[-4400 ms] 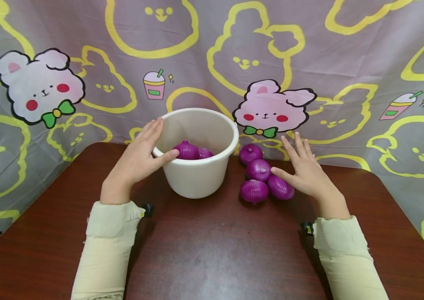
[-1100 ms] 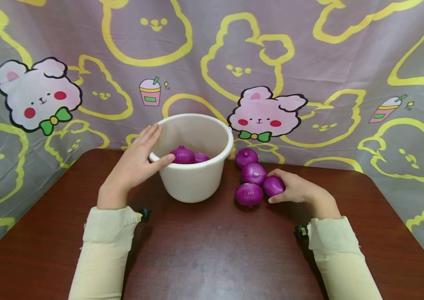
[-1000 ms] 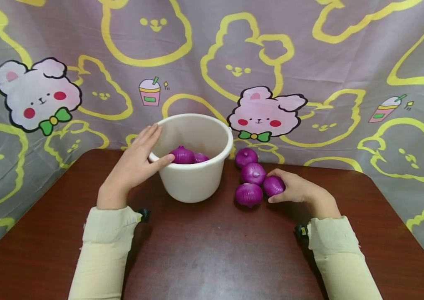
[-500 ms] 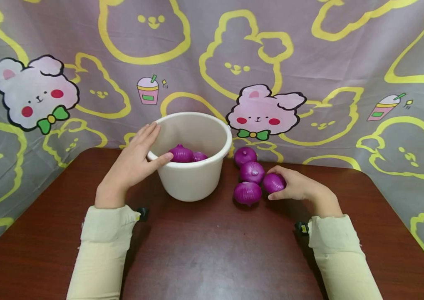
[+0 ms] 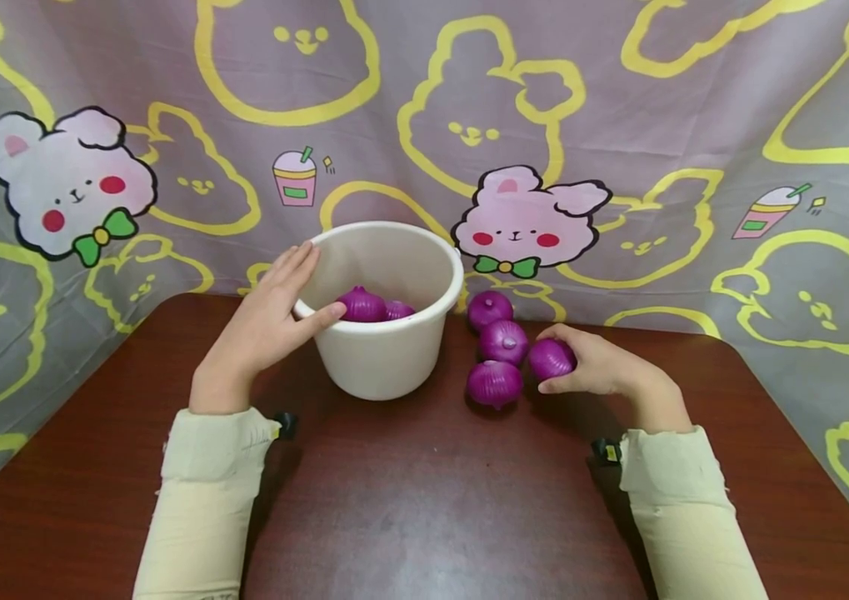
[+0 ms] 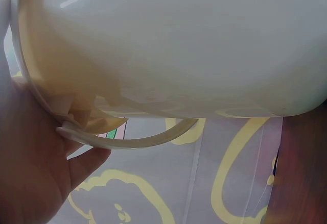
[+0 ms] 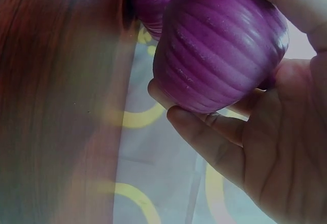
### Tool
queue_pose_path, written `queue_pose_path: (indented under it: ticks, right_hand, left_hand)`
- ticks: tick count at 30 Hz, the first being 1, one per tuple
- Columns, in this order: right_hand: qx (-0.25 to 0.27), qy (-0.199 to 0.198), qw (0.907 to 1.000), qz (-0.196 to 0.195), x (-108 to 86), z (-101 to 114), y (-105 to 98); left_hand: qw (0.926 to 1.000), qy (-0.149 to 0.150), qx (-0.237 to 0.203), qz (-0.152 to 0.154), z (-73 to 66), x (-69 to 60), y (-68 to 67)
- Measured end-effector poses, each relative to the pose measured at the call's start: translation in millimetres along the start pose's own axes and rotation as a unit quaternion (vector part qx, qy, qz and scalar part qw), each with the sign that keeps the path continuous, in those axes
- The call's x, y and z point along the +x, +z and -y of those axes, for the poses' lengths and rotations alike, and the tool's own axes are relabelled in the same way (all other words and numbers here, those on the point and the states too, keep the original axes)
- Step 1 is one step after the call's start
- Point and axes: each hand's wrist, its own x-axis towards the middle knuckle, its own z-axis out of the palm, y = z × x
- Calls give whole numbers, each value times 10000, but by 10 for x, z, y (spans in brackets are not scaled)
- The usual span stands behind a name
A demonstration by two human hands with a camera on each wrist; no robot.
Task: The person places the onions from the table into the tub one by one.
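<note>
Fingers point(image 7: 209, 142) of our right hand point(image 5: 604, 365) grasp a purple onion point(image 5: 551, 359) just beside three other onions point(image 5: 502, 342) on the counter point(image 5: 409, 500); our left hand point(image 5: 262, 329), fingers spread, touches the white bucket point(image 5: 379, 364) at its rim.

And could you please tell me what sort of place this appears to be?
Probably an improvised indoor tabletop setup, perhaps for recording: a dark brown table stands before a cartoon-print cloth backdrop, with a white bucket set on it. The room beyond is out of view.
</note>
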Motion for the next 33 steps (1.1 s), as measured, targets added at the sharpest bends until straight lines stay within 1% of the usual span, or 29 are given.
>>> queue_pose_path:
  ticks: [11,22,33]
  right_hand:
    - [-91,34,9999,-120,-30,61,-60]
    - [-56,151,9997,-194,-129,174,-151]
    - [-87,-3,9994,-334,-193,270,-221]
  left_hand:
    - [10000,-38,-8,3,2,10,-13]
    - [10000,-20,2,23,-2,8,-2]
    - [10000,-9,19,7,-2,1,-7]
